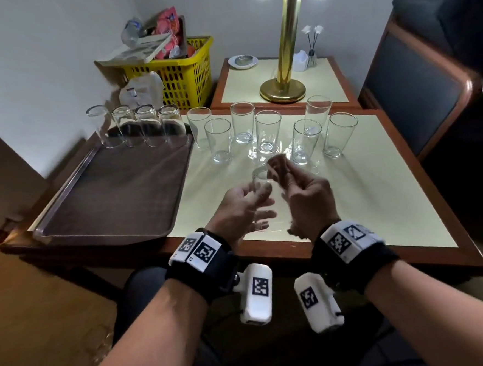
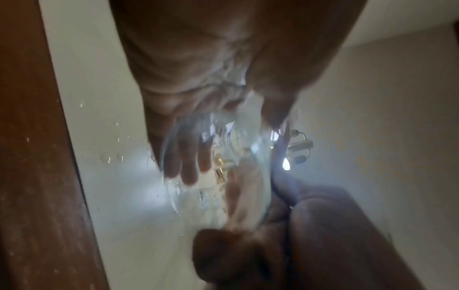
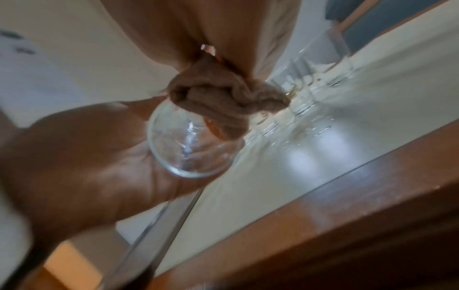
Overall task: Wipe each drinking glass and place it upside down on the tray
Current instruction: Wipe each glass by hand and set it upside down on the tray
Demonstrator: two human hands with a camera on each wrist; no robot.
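Head view: a glass [image 1: 258, 178] is gripped by the curled left hand [image 1: 243, 208] above the near middle of the bench [image 1: 379, 201], while a brown cloth [image 1: 278, 169] is pinched at its mouth by the right hand [image 1: 311, 198]. On the left, the tray [image 1: 106, 192] overhangs the bench edge; four upturned glasses [image 1: 142, 127] are lined along its far rim, with bare tray nearer. Seven upright glasses [image 1: 268, 132] are crowded just beyond the hands. Both wrist views are blurred.
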